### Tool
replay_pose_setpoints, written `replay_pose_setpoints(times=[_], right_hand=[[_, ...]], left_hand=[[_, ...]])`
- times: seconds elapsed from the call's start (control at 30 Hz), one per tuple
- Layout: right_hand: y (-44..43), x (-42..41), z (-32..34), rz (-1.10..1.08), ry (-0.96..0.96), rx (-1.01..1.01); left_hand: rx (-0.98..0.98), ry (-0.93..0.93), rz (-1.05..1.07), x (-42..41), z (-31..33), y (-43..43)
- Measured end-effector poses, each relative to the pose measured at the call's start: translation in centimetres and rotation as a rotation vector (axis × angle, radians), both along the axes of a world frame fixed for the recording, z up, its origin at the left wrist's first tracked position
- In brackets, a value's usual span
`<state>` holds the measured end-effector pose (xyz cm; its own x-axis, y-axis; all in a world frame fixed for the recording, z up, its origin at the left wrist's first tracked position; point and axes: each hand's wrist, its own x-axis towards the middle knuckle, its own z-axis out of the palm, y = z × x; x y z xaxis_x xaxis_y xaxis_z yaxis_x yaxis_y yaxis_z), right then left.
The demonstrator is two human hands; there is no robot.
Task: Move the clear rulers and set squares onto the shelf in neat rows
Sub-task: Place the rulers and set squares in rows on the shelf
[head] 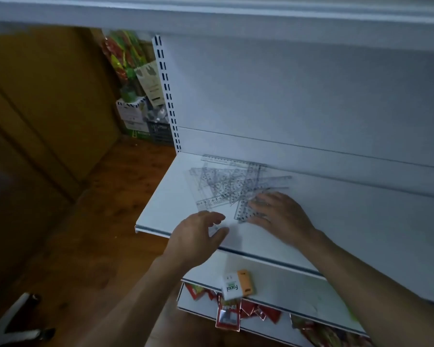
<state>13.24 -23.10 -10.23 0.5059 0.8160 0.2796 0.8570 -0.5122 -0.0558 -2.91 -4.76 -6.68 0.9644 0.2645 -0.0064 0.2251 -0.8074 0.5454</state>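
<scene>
The rulers and set squares [232,186] lay jumbled on the shelf [161,216], rows undone; my right hand [283,215] pressed them, fingers [259,203] straight; my left hand [198,234] hovered slack, seemingly empty.

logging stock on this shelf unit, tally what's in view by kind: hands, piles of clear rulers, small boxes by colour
hands: 2, the left hand and the right hand
clear ruler pile: 1, its pieces overlap too much to count singly
white box: 1
orange box: 1
total: 5
</scene>
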Motion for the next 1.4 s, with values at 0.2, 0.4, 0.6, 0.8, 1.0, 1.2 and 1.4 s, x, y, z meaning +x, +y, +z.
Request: replay_pose_setpoints(times=[0.2, 0.4, 0.6, 0.8, 1.0, 1.2, 1.4], right_hand=[[-0.1, 1.0, 0.3, 0.164, -0.151, 0.003], [-0.3, 2.2, 1.8, 0.294, -0.204, 0.035], [-0.7, 2.1, 3.1, 0.015, 0.058, 0.262], [-0.9, 1.4, 3.9, -0.360, 0.622, 0.722], [-0.8, -0.1, 6.1, -0.134, 1.088, 0.864], [-0.4, -1.1, 7.6, -0.061, 1.300, 0.898], [-0.6, -2.2, 7.6, -0.265, 1.454, 0.948]], left_hand=[[-0.042, -0.006, -0.032, 0.8, -0.6, 0.2], [-0.071, 0.006, 0.011, 1.7, -0.6, 0.2], [-0.167, 0.011, 0.055, 2.9, -0.3, -0.6], [-0.431, 0.013, 0.109, 4.1, 0.5, -1.4], [-1.096, 0.021, 0.246, 6.1, 2.4, -2.6], [-1.355, -0.056, 0.226, 6.2, 3.7, -2.9], [-1.368, -0.300, 0.365, 5.4, 4.1, -1.5]])
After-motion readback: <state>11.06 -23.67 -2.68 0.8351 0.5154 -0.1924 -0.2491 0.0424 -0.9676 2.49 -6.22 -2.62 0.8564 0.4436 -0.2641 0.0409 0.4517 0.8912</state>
